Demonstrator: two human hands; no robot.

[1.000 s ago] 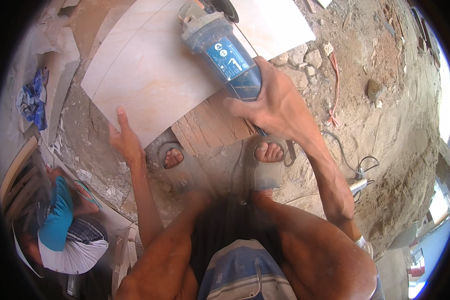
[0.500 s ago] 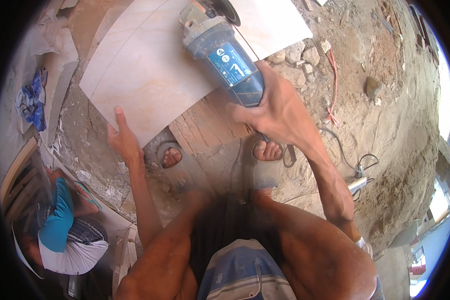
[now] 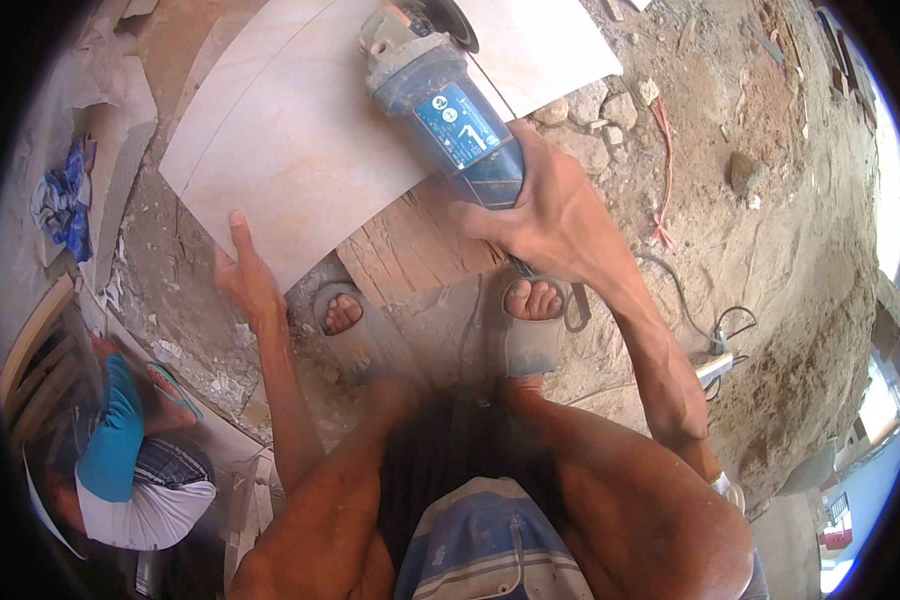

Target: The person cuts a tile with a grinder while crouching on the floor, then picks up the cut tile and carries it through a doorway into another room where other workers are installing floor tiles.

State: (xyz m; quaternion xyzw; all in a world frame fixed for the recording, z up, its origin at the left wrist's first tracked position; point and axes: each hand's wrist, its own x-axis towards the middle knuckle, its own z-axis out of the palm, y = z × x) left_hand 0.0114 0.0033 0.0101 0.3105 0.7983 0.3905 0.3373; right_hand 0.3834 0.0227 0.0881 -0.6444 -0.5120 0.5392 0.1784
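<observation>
My right hand (image 3: pixel 540 215) grips the body of a blue angle grinder (image 3: pixel 420 95), whose dark disc (image 3: pixel 450 22) rests over a dark line across the pale, marble-patterned tile (image 3: pixel 280 130). My left hand (image 3: pixel 245 275) holds the tile's near-left edge, thumb on top and fingers partly hidden beneath. A rough wooden board (image 3: pixel 400 260) lies under the tile's near side, just beyond my two sandalled feet (image 3: pixel 533 315).
A co-worker (image 3: pixel 140 460) crouches at lower left beside wooden slats (image 3: pixel 35 340). A blue crumpled cloth (image 3: pixel 65 200) lies at left. Rubble (image 3: pixel 595 120), a pink string (image 3: pixel 665 180) and a black cord (image 3: pixel 690 300) lie on the dusty ground at right.
The grinder and my right hand have shifted very slightly down against the tile since a second ago. The rest of the view has moved only marginally leftward; both grips look the same.
</observation>
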